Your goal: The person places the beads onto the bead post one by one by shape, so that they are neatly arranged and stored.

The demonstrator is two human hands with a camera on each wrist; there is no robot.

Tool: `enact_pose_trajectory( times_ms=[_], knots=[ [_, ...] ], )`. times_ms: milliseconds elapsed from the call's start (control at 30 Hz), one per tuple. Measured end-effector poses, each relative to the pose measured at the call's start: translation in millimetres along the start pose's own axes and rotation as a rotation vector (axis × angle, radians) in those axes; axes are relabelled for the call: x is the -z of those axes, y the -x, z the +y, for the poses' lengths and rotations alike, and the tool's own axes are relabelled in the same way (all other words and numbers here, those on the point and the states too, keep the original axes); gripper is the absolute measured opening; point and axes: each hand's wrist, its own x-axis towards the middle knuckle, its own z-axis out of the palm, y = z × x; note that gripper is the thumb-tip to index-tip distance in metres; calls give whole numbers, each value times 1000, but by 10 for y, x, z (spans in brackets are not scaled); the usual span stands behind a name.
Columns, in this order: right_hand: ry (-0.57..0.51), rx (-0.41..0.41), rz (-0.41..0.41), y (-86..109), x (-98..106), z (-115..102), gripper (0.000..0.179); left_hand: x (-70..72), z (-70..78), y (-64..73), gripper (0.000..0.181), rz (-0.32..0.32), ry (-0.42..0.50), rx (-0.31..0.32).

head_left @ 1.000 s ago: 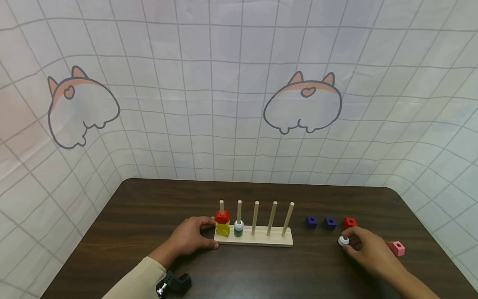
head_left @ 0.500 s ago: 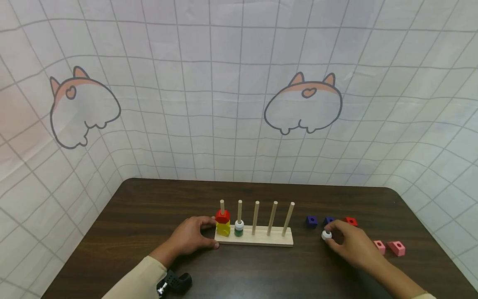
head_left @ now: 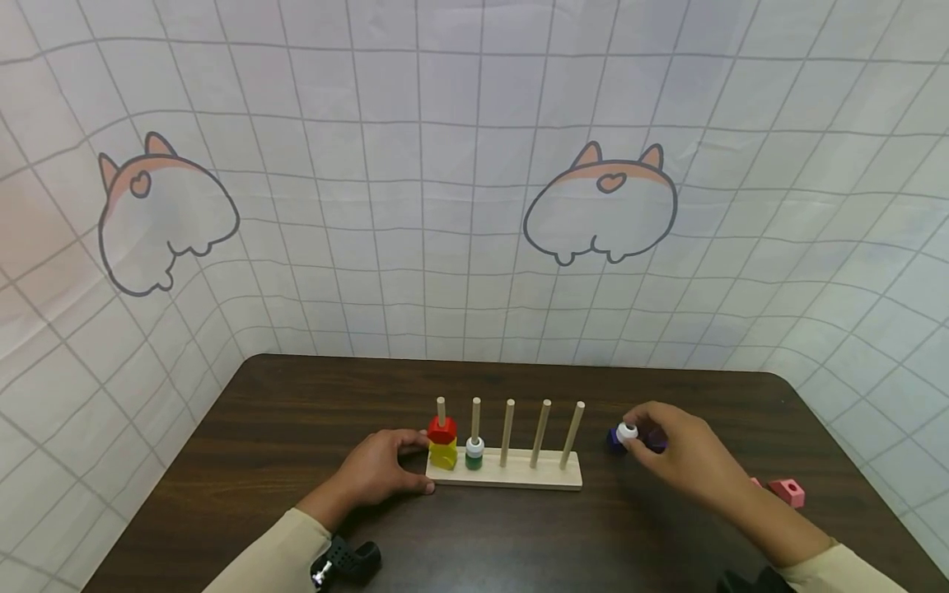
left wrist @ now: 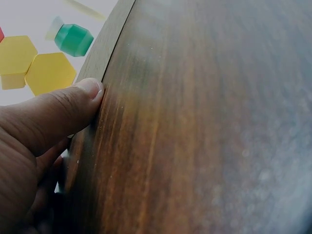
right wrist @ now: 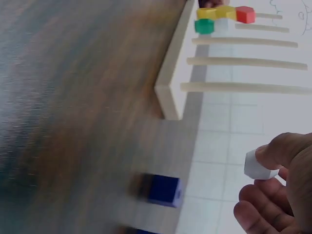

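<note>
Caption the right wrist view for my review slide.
Right hand pinching a white bead, with dark blue blocks and a wooden peg rack on the table.

Left hand [head_left: 380, 468] sits low, fingers [head_left: 410, 437] parted; right hand [head_left: 689, 453] is raised, lower fingers seemingly curled.

A wrinkled pale sheet [head_left: 348, 206] with a grey grid rises behind the dark wood-grain table [head_left: 519, 535]. On it are two cartoon animal rears, the left one [head_left: 178, 218] tilted, the right one [head_left: 604, 214] upright.
</note>
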Motion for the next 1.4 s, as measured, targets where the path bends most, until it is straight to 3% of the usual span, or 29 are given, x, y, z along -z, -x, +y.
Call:
enact_pose_trajectory(
  times_ms=[600,867,1400],
  knots=[
    [-27,18,22,-170,284,-265,26,0,-6,20,63,-6,-6,-4],
    [-34,91,71,-254,328,-378,26,-5,-25,17,64,-2,1,-3],
    [-101,94,30,-407,334,-628,26,3,6,8,63,6,15,-1]
  ],
)
